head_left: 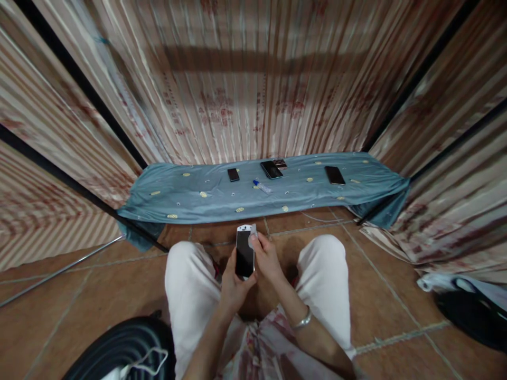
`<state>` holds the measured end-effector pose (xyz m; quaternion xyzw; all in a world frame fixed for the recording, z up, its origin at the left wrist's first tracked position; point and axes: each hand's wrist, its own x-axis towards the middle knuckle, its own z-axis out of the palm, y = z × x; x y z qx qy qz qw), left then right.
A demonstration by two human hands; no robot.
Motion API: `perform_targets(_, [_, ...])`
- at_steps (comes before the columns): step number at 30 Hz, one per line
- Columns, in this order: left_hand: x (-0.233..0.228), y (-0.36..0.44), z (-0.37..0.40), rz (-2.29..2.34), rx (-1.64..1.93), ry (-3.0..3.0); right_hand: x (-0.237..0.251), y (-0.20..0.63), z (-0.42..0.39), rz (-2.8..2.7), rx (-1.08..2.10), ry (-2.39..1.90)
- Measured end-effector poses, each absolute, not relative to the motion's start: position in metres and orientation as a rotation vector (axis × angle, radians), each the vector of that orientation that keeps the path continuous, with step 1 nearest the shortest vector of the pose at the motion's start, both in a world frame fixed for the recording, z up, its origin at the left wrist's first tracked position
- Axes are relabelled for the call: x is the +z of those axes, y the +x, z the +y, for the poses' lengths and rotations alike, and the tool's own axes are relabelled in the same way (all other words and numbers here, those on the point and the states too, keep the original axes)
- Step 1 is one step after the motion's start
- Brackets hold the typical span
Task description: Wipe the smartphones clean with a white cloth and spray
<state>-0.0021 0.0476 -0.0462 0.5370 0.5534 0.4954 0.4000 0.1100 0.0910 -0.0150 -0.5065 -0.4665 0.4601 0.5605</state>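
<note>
Left hand [232,285] grips a white phone [244,253]; right hand [268,257] pinches a pale scrap [252,234], perhaps tissue, at the phone's one o'clock.

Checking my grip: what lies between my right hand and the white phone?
In the head view, a small pale piece, pinched by the right hand over the white phone at upper right.

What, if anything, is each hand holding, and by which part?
Left hand: the phone, by its lower half. Right hand: a pale scrap at the phone's upper right; its held part is unclear.
</note>
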Motion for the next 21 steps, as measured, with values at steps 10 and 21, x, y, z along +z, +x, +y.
perform_targets(10, [-0.002,0.009,0.038,0.94,1.161,0.512,-0.01,0.114,0.07,-1.396,0.987,-1.117])
perform_targets(21, [0.013,0.01,0.038,1.024,1.215,0.202,0.007,0.114,0.045,-1.853,0.761,-0.916])
